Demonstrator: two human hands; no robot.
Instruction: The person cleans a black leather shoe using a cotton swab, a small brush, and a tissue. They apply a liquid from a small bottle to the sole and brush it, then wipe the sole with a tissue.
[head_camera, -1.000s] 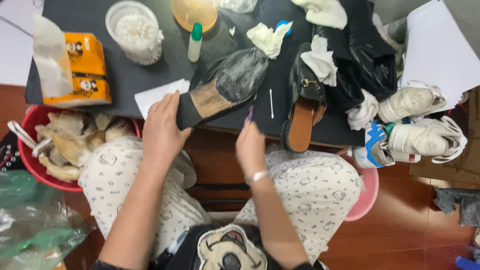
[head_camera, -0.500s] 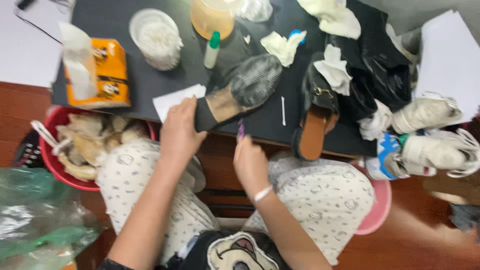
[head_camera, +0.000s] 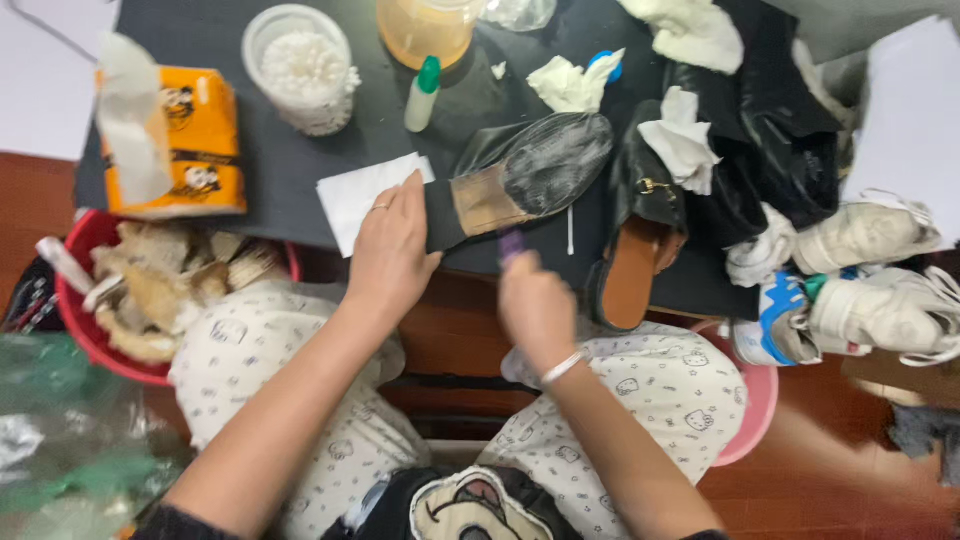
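A black flat shoe (head_camera: 530, 175) lies sole up on the dark table (head_camera: 300, 170), its sole dusty grey and its heel tan. My left hand (head_camera: 390, 250) grips the heel end of this shoe. Just below the sole's edge is my right hand (head_camera: 535, 305), fingers closed around a small purple tool whose tip shows above the fingers. A second black shoe (head_camera: 640, 225) with a tan insole lies to the right, a white tissue (head_camera: 680, 140) stuffed on it.
On the table stand an orange tissue pack (head_camera: 175, 140), a tub of cotton swabs (head_camera: 300, 65), a green-capped bottle (head_camera: 422, 92), an amber container (head_camera: 425, 30) and a white paper (head_camera: 360, 195). White sneakers (head_camera: 860, 270) lie at right. A red basin of used tissues (head_camera: 130, 300) sits at left.
My right hand has lifted toward the shoe's sole with the purple tool. My left hand keeps its hold on the heel. The view shifted slightly.
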